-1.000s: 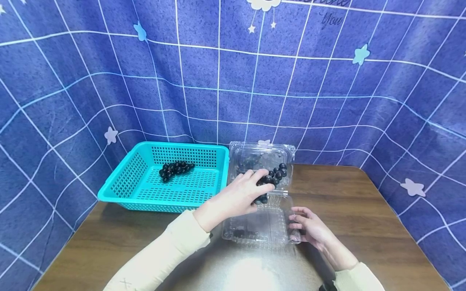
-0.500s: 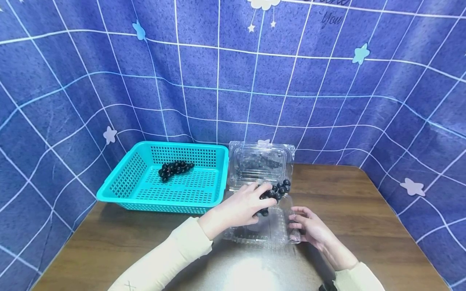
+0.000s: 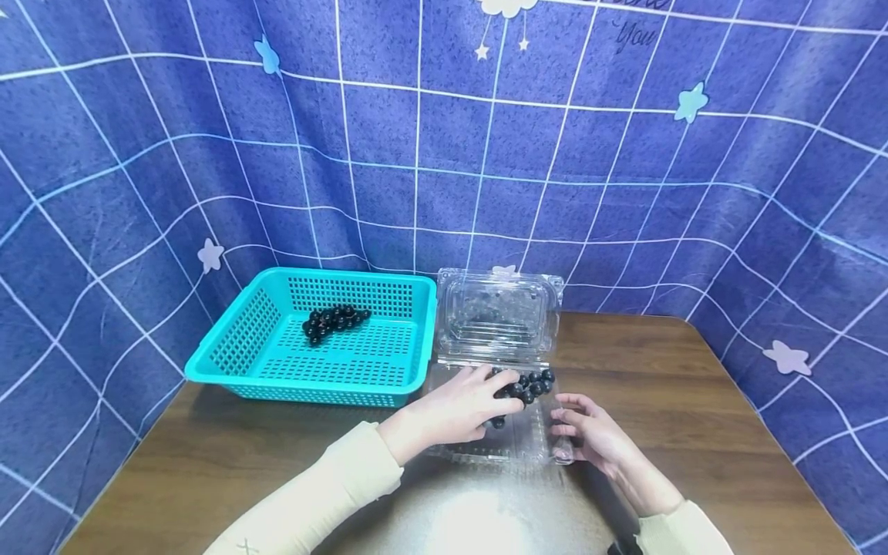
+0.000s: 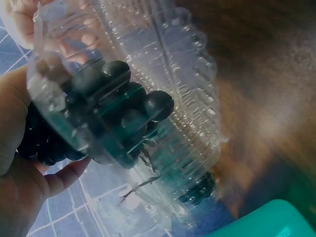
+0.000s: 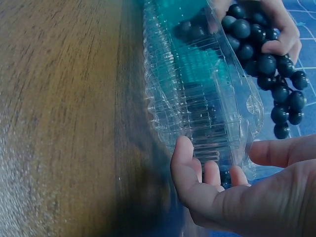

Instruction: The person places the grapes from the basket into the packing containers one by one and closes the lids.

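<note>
My left hand (image 3: 475, 405) grips a bunch of black grapes (image 3: 533, 388) low over the base of a clear plastic clamshell box (image 3: 520, 443). In the right wrist view the grapes (image 5: 279, 94) hang past the left fingers toward the rim. The left wrist view shows them through the box wall (image 4: 192, 98), with a bare stem (image 4: 140, 187) sticking out. My right hand (image 3: 593, 435) holds the box at its right end, fingertips curled against the outer wall and thumb (image 5: 274, 152) by the rim. The lid (image 3: 498, 312) stands raised at the back.
A turquoise mesh basket (image 3: 375, 391) stands close to the left of the box, with another bunch of black grapes (image 3: 334, 322) inside. All of it sits on a brown wooden table (image 3: 694, 401). A blue patterned curtain (image 3: 590, 193) rises behind.
My left hand has brought the grapes from in front of the lid down and toward me, over the base of the box. The right hand has kept its place at the box's right end.
</note>
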Action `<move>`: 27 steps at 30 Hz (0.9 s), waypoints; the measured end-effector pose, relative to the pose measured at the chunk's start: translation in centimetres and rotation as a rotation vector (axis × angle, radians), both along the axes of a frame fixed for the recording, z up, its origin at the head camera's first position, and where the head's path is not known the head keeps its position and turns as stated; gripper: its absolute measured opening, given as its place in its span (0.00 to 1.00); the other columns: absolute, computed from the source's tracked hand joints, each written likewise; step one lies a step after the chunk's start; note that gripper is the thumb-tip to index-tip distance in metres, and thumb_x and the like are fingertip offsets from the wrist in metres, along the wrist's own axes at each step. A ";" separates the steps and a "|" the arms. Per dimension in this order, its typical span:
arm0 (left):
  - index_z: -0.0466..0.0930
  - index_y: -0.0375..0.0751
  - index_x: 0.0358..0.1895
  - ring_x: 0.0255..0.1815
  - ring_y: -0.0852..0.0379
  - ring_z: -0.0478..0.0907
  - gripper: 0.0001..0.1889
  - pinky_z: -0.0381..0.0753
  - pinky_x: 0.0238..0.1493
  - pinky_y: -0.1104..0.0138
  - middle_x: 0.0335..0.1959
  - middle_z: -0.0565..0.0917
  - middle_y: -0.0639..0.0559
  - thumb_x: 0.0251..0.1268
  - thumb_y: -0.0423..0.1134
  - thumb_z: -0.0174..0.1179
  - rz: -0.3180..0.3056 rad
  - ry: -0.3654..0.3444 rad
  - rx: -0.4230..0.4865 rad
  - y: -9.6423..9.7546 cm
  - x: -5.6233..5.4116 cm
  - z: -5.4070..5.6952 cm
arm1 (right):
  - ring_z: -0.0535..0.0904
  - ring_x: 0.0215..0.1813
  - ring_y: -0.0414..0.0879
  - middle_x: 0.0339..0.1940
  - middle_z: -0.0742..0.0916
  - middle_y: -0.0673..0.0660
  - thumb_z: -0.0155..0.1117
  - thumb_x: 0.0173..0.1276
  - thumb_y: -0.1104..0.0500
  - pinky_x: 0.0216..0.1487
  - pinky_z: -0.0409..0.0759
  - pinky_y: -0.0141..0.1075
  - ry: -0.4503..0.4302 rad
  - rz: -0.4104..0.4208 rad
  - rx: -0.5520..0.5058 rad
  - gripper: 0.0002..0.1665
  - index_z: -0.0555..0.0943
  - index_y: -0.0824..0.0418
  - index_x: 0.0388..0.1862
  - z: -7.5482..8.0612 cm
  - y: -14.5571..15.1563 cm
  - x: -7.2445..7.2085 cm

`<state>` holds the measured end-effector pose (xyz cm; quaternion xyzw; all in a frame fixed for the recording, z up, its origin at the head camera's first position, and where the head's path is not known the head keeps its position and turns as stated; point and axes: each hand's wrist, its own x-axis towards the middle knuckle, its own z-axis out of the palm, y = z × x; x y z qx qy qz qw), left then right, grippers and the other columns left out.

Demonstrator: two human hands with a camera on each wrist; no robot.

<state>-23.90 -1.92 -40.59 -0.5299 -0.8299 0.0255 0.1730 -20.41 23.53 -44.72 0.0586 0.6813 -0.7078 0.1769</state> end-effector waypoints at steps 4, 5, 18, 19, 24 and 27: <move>0.70 0.62 0.56 0.49 0.53 0.72 0.32 0.77 0.38 0.65 0.64 0.65 0.51 0.43 0.44 0.72 -0.004 -0.022 -0.024 -0.2 0.0 -0.5 | 0.76 0.46 0.49 0.48 0.76 0.57 0.49 0.71 0.61 0.42 0.81 0.46 -0.001 0.002 0.004 0.28 0.55 0.68 0.66 0.0 0.0 0.0; 0.70 0.62 0.55 0.49 0.53 0.71 0.31 0.77 0.37 0.65 0.65 0.65 0.51 0.43 0.44 0.72 -0.005 -0.030 -0.030 -0.2 0.0 -0.6 | 0.76 0.46 0.49 0.48 0.76 0.56 0.49 0.71 0.61 0.42 0.81 0.46 -0.001 0.002 0.004 0.28 0.55 0.68 0.66 0.0 0.0 0.0; 0.70 0.61 0.53 0.51 0.52 0.72 0.30 0.78 0.41 0.64 0.65 0.65 0.55 0.44 0.41 0.72 -0.032 -0.081 -0.115 -0.5 -0.1 -1.2 | 0.76 0.47 0.49 0.48 0.76 0.57 0.52 0.70 0.59 0.43 0.80 0.47 -0.004 0.019 0.000 0.27 0.57 0.66 0.64 -0.3 0.3 -0.3; 0.70 0.62 0.53 0.52 0.51 0.72 0.30 0.78 0.43 0.63 0.65 0.65 0.55 0.44 0.41 0.72 -0.033 -0.090 -0.124 -0.4 -0.1 -1.2 | 0.75 0.47 0.49 0.48 0.76 0.57 0.51 0.70 0.59 0.42 0.81 0.46 0.001 0.017 -0.001 0.28 0.56 0.67 0.65 -0.3 0.3 -0.2; 0.70 0.62 0.52 0.57 0.47 0.72 0.28 0.79 0.50 0.56 0.66 0.64 0.56 0.48 0.36 0.70 -0.039 -0.151 -0.150 -0.2 0.1 -1.1 | 0.75 0.48 0.50 0.47 0.76 0.56 0.49 0.72 0.61 0.41 0.81 0.46 -0.002 -0.002 0.003 0.28 0.54 0.68 0.66 0.0 0.0 0.0; 0.70 0.63 0.52 0.60 0.46 0.71 0.25 0.78 0.52 0.52 0.67 0.64 0.58 0.53 0.33 0.65 -0.037 -0.178 -0.171 0.0 0.1 -1.2 | 0.76 0.47 0.49 0.47 0.75 0.55 0.48 0.72 0.61 0.41 0.81 0.46 -0.002 -0.003 0.006 0.28 0.54 0.68 0.66 0.0 -0.1 0.0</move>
